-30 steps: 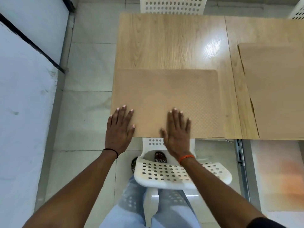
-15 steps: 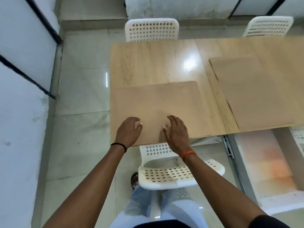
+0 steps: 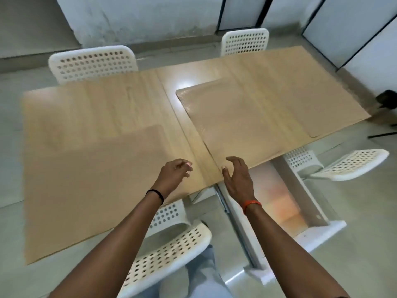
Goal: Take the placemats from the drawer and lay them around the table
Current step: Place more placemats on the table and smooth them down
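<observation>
Since a second ago: both palms lifted off the near placemat (image 3: pixel 92 179), view swung toward 3 o'clock. Left hand (image 3: pixel 175 175) above that mat's 3 o'clock edge, fingers loosely curled, holding nothing; black band on the wrist. Right hand (image 3: pixel 236 175) over the bare strip of table (image 3: pixel 120 97) near the front edge, fingers bent and spread, thumb out toward 9 o'clock, nothing in its grasp; orange band on the wrist. Near placemat flat on the table at 9 o'clock of the hands, its front edge along the table's front edge, blurred by camera motion. Second stack of placemats (image 3: pixel 242 121) flat at 1 o'clock of the right hand, apart from the first, reaching the table's front edge. Open drawer (image 3: pixel 285 203) under the table at 4 o'clock of the right hand, pale inside. White perforated chairs at 12 o'clock (image 3: pixel 92 63), 1 o'clock (image 3: pixel 245 41), 3 o'clock (image 3: pixel 343 164) and 6 o'clock (image 3: pixel 171 248), the last just in front of the person's legs.
</observation>
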